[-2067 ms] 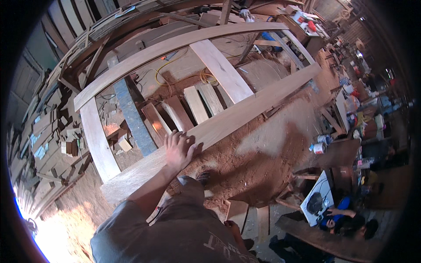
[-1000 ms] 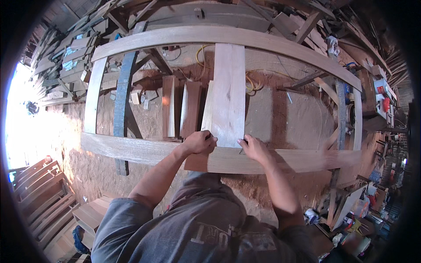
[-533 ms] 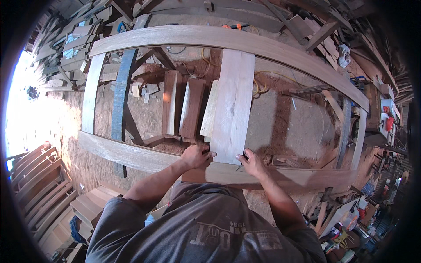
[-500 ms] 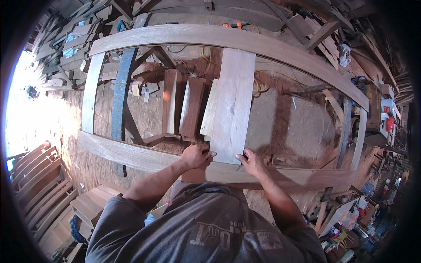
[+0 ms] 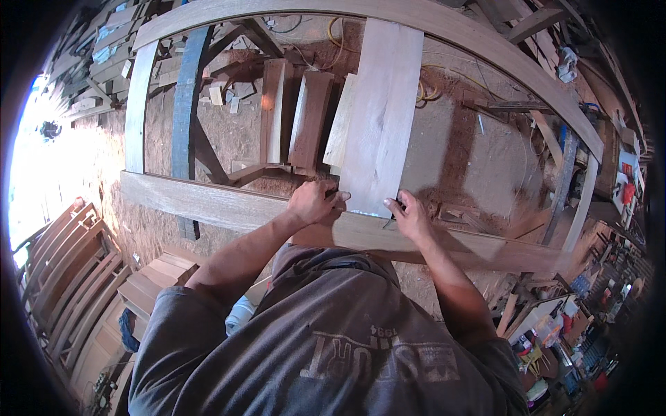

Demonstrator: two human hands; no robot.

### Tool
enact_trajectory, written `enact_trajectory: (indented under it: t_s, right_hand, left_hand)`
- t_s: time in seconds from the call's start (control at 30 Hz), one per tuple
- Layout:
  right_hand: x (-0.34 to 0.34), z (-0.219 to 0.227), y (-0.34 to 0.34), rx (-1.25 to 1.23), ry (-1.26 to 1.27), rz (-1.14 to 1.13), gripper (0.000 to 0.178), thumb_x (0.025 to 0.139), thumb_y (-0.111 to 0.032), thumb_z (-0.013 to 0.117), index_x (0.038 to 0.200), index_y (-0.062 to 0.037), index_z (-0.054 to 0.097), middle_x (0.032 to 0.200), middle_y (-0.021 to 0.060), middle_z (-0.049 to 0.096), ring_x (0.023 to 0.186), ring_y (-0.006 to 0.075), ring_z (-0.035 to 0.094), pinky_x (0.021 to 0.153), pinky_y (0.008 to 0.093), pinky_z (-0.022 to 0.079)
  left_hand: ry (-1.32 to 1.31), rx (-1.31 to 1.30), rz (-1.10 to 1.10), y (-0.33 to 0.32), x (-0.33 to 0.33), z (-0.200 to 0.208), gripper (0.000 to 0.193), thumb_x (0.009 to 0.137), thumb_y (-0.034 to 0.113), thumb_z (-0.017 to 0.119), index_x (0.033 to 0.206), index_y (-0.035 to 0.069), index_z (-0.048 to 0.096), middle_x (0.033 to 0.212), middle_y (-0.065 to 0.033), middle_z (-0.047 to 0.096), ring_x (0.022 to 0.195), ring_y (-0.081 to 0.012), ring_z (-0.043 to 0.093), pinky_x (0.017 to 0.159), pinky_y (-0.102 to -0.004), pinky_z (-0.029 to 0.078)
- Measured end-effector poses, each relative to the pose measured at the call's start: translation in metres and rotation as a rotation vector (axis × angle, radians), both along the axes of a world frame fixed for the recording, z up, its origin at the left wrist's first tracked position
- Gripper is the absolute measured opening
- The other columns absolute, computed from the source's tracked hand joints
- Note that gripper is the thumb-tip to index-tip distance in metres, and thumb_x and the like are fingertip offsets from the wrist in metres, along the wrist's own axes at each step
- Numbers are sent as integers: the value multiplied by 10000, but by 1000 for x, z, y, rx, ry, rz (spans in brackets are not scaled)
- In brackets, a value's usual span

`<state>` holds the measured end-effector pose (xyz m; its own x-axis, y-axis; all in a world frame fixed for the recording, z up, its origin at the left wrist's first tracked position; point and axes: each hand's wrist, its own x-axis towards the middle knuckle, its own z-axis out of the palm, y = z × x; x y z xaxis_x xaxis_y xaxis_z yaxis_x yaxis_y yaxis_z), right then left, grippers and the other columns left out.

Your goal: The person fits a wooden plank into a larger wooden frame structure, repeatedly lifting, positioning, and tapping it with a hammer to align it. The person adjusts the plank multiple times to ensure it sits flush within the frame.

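A wide pale wooden board (image 5: 381, 118) crosses a long wooden frame, running between its far rail (image 5: 291, 10) and near rail (image 5: 201, 201). My left hand (image 5: 318, 202) is at the board's near left corner, over the near rail. Its fingers are curled and closed, with the thumb reaching toward the board; anything inside them is hidden. At the near right corner, my right hand (image 5: 412, 216) pinches with thumb and forefinger. A thin dark strip (image 5: 389, 222) sticks out below this pinch, too small to name.
Reddish-brown timber pieces (image 5: 309, 121) stand behind the board. A dark support beam (image 5: 186, 104) passes under the frame's left part. Slatted wooden furniture (image 5: 66, 270) stands at the lower left, scrap wood (image 5: 111, 41) is piled far left, and tools clutter a bench (image 5: 555, 326) lower right.
The view has shifted, so the frame and board appear higher up and slightly to the right. Both hands stay at the board's near corners with nearly the same finger pose.
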<state>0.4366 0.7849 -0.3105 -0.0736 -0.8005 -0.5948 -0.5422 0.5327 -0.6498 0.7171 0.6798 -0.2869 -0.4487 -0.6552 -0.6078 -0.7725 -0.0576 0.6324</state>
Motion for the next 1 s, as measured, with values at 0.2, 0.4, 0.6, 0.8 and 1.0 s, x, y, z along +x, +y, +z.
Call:
enact_trajectory:
  t_s: [0.2, 0.4, 0.6, 0.8, 1.0]
  right_hand:
    - [-2, -6, -2, -24, 22, 13, 555, 1022, -488, 666, 1222, 30, 645, 1134, 290, 730, 1121, 452, 706, 929, 497, 544]
    - [1, 12, -4, -105, -49, 3, 471, 1038, -403, 669, 1193, 42, 650, 1126, 267, 740, 1081, 396, 731, 919, 465, 541]
    - [2, 13, -7, -110, -39, -17, 509, 1035, -436, 661, 1204, 45, 660, 1154, 274, 737, 1129, 419, 714, 950, 454, 543]
    - [-4, 1, 2, -39, 14, 48, 473, 1040, -406, 675, 1224, 30, 674, 1170, 257, 744, 1143, 379, 724, 940, 432, 552]
    - [-4, 7, 1, -110, -40, 30, 466, 1033, -444, 662, 1129, 12, 682, 1099, 263, 731, 1046, 444, 700, 872, 468, 545]
  left_hand:
    - [-32, 31, 9, -5, -1, 8, 518, 985, 572, 661, 1037, 66, 755, 956, -226, 756, 944, -441, 735, 840, -525, 573]
    - [-86, 41, -49, -4, -6, 15, 493, 1002, 535, 648, 1121, 61, 714, 976, -237, 754, 976, -464, 721, 856, -526, 565]
    - [-2, -71, -62, -4, -5, 17, 472, 1026, 522, 620, 1038, 54, 674, 901, -224, 750, 911, -462, 727, 794, -555, 567]
    - [108, -9, -30, -1, -2, 5, 409, 1025, 457, 652, 983, 50, 669, 883, -185, 760, 877, -445, 734, 780, -556, 572]
    - [172, -24, -48, -5, 5, -7, 384, 994, 430, 704, 995, 46, 697, 882, -206, 739, 874, -448, 725, 754, -539, 578]
